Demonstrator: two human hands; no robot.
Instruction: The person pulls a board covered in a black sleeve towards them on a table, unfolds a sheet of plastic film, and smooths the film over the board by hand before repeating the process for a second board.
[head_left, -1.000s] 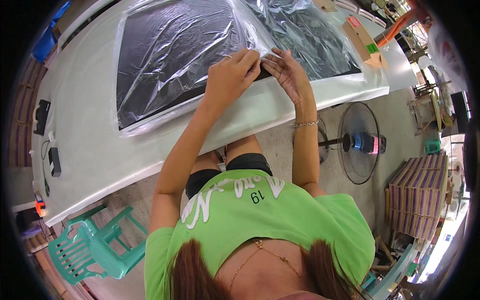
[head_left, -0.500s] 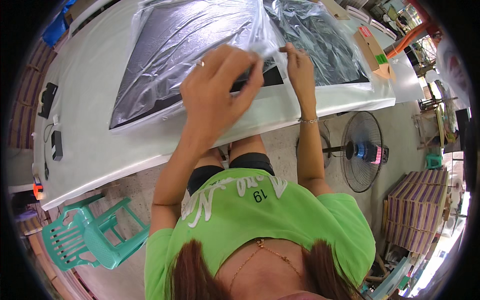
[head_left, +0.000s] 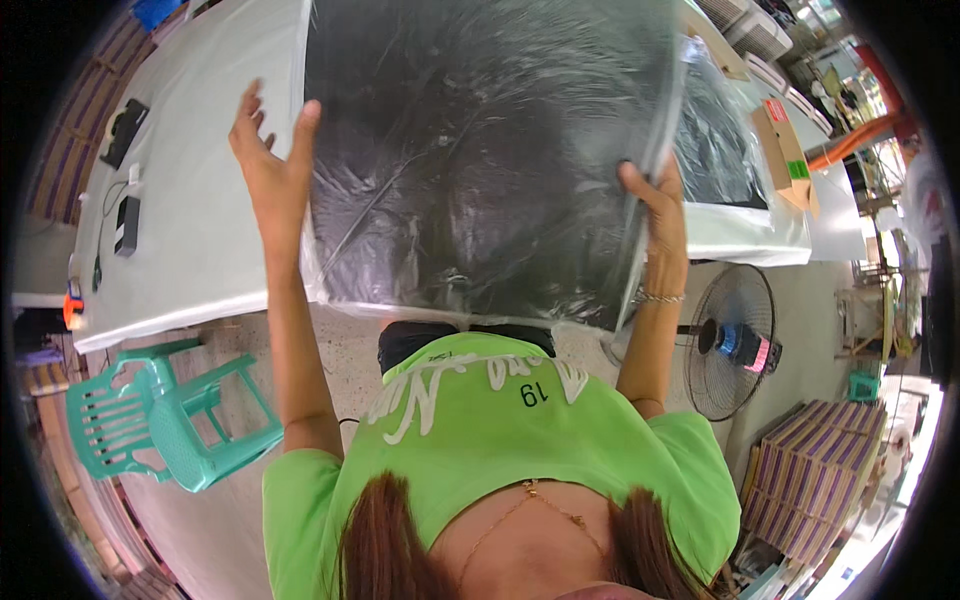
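Observation:
A large flat black panel [head_left: 480, 170] in a clear plastic cover stands tilted up in front of me, its lower edge past the table's front edge. My right hand [head_left: 663, 210] grips its right edge, thumb on the face and the other fingers mostly hidden behind. Beside the left edge, my left hand [head_left: 275, 175] is open with fingers spread; its thumb tip is at the panel's edge, and I cannot tell whether it touches. Behind on the right, a second dark sheet [head_left: 715, 135] under crinkled clear plastic lies on the white-covered table [head_left: 200, 200].
On the table's left are a black tape dispenser [head_left: 124, 132] and a black box-shaped adapter [head_left: 127, 226] with a cable. A cardboard box [head_left: 782, 150] lies at the right. Below stand a green plastic chair [head_left: 185, 425] and a standing fan [head_left: 735, 342].
The plastic-covered panel has come up off the table toward me. My left hand has moved left to its left edge, and my right hand now holds the right edge.

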